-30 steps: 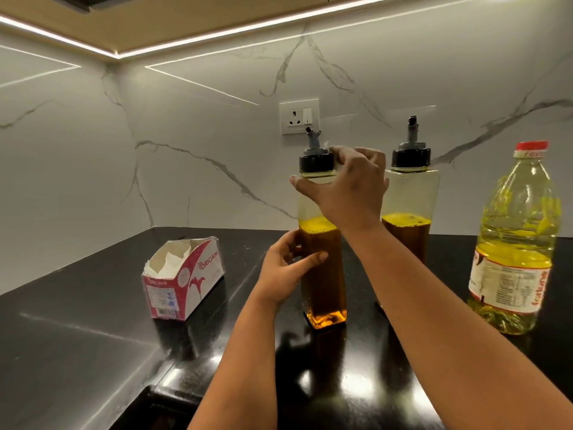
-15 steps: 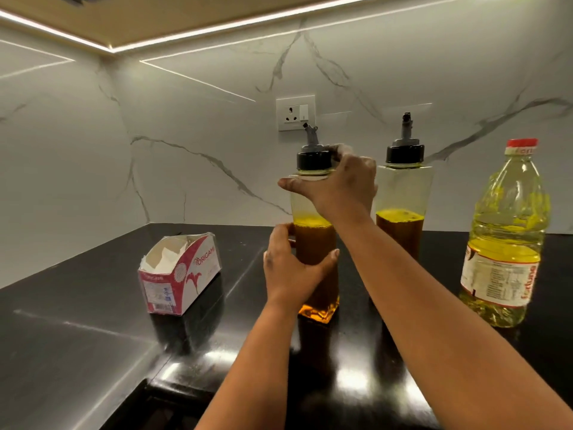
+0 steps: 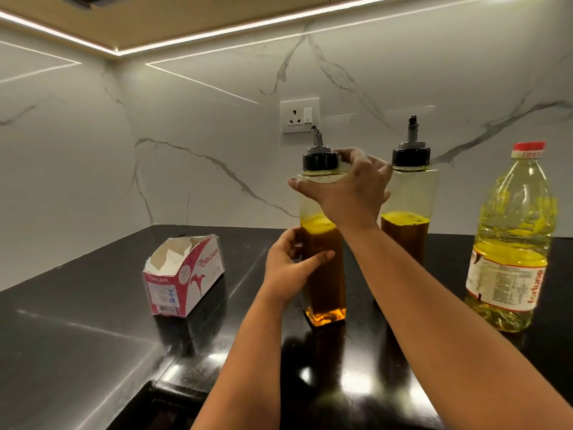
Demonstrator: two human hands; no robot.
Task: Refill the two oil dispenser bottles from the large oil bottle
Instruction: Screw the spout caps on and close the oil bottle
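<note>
1. Both hands are on the near dispenser (image 3: 324, 274): the left hand (image 3: 288, 268) grips its body about halfway up, thumb across the front face, fingers wrapped behind.
2. Above it, the right hand (image 3: 347, 187) curls round the shoulder of that bottle, thumb pointing left along the front, fingertips touching the black cap (image 3: 319, 160) from the right side (the grey spout stands clear above the fingers).
3. That dispenser stands upright on the black counter (image 3: 77, 352), dark oil reaching a little over halfway, with a yellow line at the surface.
4. Just right of the right hand, partly hidden by its wrist, stands the second dispenser (image 3: 409, 231), upright, capped, filled to about the same level.
5. Farther right, well apart from both hands, is the big bottle (image 3: 511, 243), red cap on, label facing forward, pale yellow oil inside.
6. Left of the left hand, a torn-open tissue box (image 3: 183, 280) sits on the counter.
7. Behind the right hand, a socket (image 3: 299, 114) is set in the marble wall (image 3: 186, 119).
</note>
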